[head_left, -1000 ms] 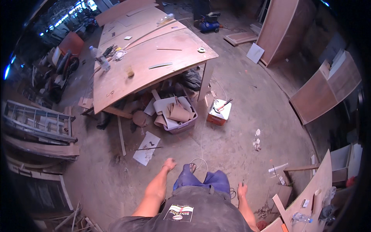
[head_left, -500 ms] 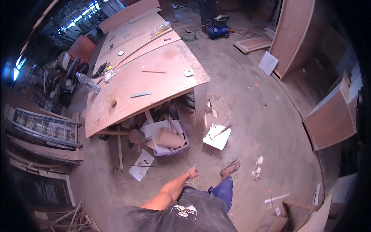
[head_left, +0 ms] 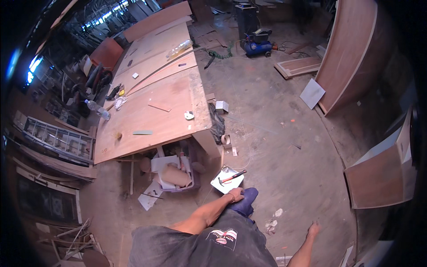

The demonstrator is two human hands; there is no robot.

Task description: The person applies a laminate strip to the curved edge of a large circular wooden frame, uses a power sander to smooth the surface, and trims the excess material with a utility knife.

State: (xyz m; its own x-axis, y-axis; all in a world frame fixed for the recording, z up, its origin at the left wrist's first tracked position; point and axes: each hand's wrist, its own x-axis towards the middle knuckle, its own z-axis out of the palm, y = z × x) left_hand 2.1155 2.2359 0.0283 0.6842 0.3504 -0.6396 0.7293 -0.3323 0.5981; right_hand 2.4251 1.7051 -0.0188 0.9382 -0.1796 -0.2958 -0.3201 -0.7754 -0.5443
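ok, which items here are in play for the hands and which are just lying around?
In play: left hand, by the white square board carrying a red-handled hammer.
Lying about: plastic bottle on the workbench, blue compressor, plywood panels.

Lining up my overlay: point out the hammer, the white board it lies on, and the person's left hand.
hammer [head_left: 232,176], head view, middle of its handle.
white board [head_left: 223,185], head view, bare lower left part.
left hand [head_left: 236,194], head view, back of the hand, at the board's near edge.

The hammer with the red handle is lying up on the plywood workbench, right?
No. In the head view the hammer lies on a light square panel on the floor, beside the plywood workbench, just ahead of the left hand.
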